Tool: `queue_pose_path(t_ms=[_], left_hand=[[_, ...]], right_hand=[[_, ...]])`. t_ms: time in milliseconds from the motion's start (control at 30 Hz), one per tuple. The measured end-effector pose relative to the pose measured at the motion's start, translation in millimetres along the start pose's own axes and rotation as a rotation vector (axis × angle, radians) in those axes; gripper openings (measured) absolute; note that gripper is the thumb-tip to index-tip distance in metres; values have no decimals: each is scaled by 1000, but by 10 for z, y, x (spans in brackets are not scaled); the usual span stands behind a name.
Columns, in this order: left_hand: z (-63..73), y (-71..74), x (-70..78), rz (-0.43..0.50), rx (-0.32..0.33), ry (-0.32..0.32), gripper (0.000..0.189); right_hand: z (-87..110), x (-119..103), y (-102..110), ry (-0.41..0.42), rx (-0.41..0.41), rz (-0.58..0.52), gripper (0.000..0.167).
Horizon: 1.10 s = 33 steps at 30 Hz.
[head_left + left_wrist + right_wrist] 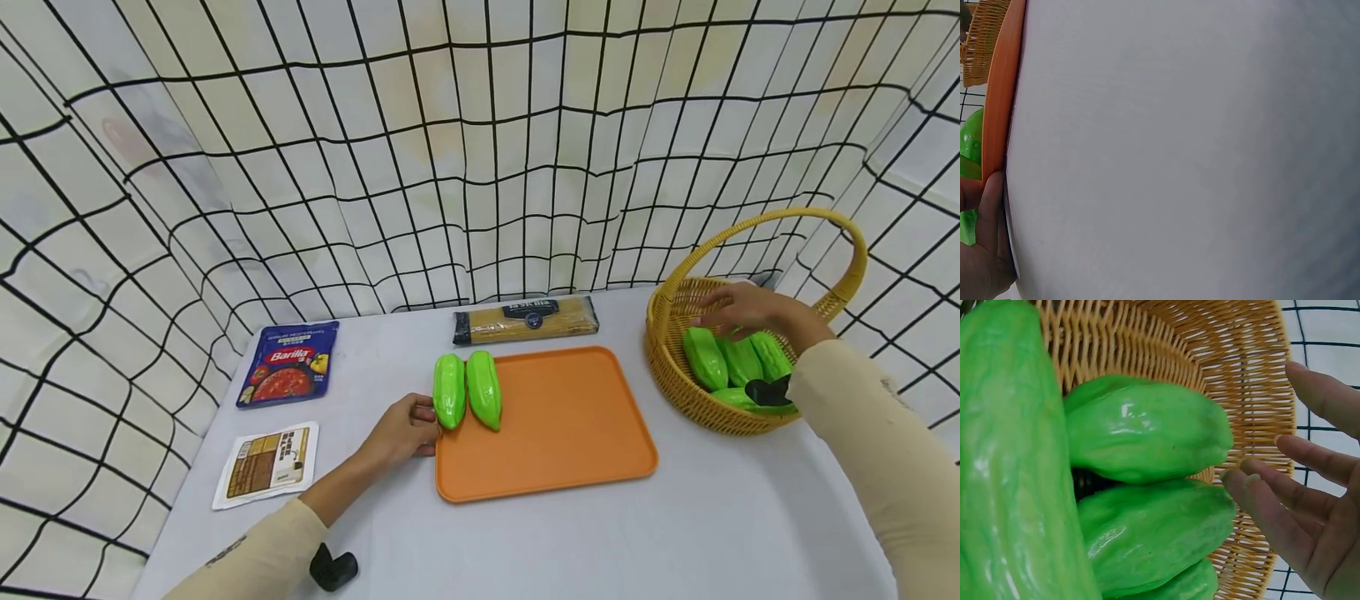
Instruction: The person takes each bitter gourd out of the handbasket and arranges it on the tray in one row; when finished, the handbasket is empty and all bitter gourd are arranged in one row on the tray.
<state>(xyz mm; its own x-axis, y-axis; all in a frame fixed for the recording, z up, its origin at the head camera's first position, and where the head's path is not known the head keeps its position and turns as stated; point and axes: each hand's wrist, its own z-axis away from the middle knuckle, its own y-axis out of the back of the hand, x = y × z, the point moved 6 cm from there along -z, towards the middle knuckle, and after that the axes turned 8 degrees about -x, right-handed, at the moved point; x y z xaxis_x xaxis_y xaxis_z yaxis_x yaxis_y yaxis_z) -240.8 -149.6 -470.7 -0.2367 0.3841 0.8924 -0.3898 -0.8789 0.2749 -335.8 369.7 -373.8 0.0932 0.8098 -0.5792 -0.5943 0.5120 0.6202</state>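
Note:
At the orange tray's (558,417) left edge, my left hand (405,429) pinches the rim. The left wrist view has the thumb on the inner side and fingers (991,212) on the outer side of the rim. Two glossy green gourds (449,392) lie side by side on the tray's left part, beside that hand. My right hand (738,308) is over the wicker basket (675,392), its fingers spread and holding nothing. Several more green gourds (1147,428) lie in the basket. In the right wrist view the thumb tip is close to the ends of two of them.
A pack of spaghetti (528,320) lies behind the tray. To the left are a blue sauce pouch (291,364) and a white-edged brown food packet (268,464). The basket's tall handle (757,218) arches over the right hand. Black wire grid panels (487,167) stand around the white table.

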Motion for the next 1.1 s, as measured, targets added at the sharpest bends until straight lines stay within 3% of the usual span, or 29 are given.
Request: queue_pose_path(t_ms=[267, 633, 800, 1100], left_hand=[[-3, 3, 26, -6, 2, -6, 52], [-19, 1, 31, -13, 7, 1, 52], [-6, -5, 16, -10, 12, 9, 50], [4, -2, 25, -11, 11, 9, 51]], right_hand=[[-91, -6, -80, -8, -44, 35, 81], [-205, -110, -251, 47, -177, 85, 82], [-232, -80, -281, 30, -203, 134, 85], [-239, -74, -310, 16, -254, 127, 88]])
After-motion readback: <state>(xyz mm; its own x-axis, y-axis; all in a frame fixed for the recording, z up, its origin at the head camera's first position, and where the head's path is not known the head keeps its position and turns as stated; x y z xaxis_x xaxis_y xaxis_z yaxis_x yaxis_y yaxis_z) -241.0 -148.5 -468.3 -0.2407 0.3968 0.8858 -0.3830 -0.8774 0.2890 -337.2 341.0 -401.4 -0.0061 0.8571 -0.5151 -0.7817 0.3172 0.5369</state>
